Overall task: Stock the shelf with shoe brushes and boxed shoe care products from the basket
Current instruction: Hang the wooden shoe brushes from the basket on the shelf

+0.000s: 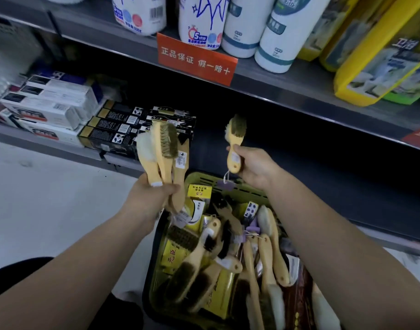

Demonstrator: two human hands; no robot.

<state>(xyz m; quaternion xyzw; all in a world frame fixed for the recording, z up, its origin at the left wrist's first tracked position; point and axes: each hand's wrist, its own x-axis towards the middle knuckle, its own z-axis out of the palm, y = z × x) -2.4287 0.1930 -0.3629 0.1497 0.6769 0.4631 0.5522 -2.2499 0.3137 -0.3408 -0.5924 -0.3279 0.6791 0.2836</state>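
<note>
the grey metal lower shelf point(299, 177) spans the view. its deck is dark and bare at the middle and right. at its left end, along the front edge, lies a stack of long white cardboard boxes point(49, 101). just beside that, toward the middle, lies a stack of black-and-gold cardboard boxes point(118, 129), touching the white stack.

the grey upper shelf point(299, 101) carries tall white plastic bottles point(242, 25) at the middle and yellow-framed packs point(382, 55) at the right end. a red card sign with white characters point(196, 59) hangs on its front edge, below the bottles.

the yellow-green slotted plastic basket point(242, 186) sits low, in front of the lower shelf and between the two forearms. it holds many loose wooden shoe brushes point(228, 258) with dark and pale bristles, mixed with small yellow product boxes point(173, 256).

the left hand point(154, 198) is closed around the handles of a bundle of three pale wooden brushes point(165, 148), heads up, in front of the black-and-gold stack.

the right hand point(251, 165) grips the handle of a single small pale wooden brush point(236, 136), head up, in the air before the bare middle of the lower shelf and above the basket's far rim. a small purple tag point(226, 184) hangs on a string from its handle end.
</note>
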